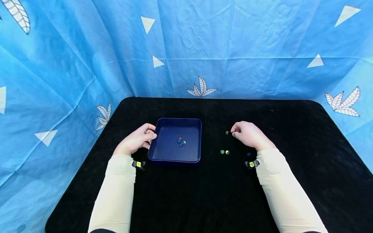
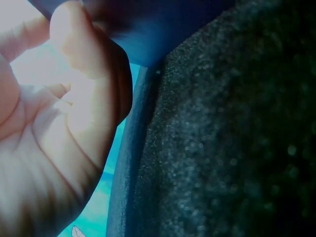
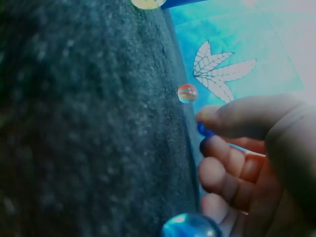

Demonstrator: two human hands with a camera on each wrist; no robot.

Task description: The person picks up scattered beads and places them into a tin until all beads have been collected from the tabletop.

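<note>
In the head view my left hand (image 1: 136, 139) grips the left rim of a square dark-blue tray (image 1: 175, 125), with the thumb at the edge. Several glass marbles (image 1: 181, 145), blue, orange and greenish, sit together near the tray's middle. To the right, my right hand (image 1: 251, 134) is low over the black cloth. Its thumb and index finger pinch a blue marble (image 3: 204, 130), mostly covered by the fingertips. Just left of those fingertips lies an orange-streaked marble (image 1: 227, 132). A second blue marble (image 1: 248, 154) rests below the hand, near the wrist.
Between the tray and the right forearm, a green marble (image 1: 222, 151) and a yellow-green marble (image 1: 227, 152) lie side by side. Black cloth (image 1: 209, 194) covers the table. A blue patterned curtain (image 1: 201, 48) hangs behind it and along the left side.
</note>
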